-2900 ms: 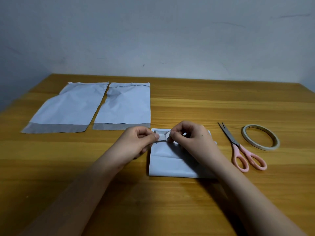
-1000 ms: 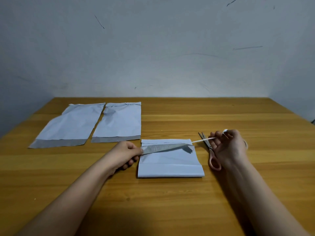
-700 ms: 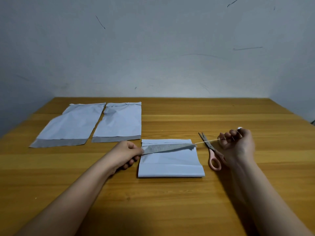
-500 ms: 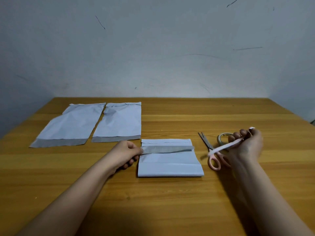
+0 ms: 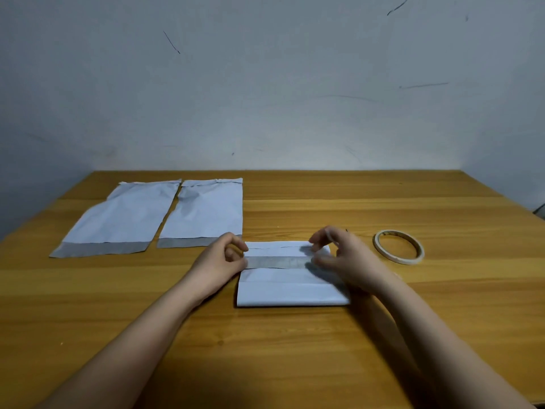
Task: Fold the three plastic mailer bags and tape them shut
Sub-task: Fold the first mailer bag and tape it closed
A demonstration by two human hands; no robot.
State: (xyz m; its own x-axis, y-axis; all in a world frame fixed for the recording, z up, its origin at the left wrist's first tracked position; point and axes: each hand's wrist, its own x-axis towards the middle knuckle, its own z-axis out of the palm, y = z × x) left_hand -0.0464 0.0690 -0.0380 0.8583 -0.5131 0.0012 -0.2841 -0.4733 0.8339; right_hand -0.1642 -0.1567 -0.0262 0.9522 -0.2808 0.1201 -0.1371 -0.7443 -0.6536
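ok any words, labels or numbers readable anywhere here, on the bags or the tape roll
None. The folded mailer bag, the two flat mailer bags and the tape roll show no print. The wall bears only scratch marks, no writing.

The right hand [image 5: 351,261], out by the tape roll [image 5: 398,247] with the peeled liner half a second ago, has come back to the folded bag [image 5: 292,287] and now pinches the right end of its grey strip [image 5: 277,262], hiding the scissors.
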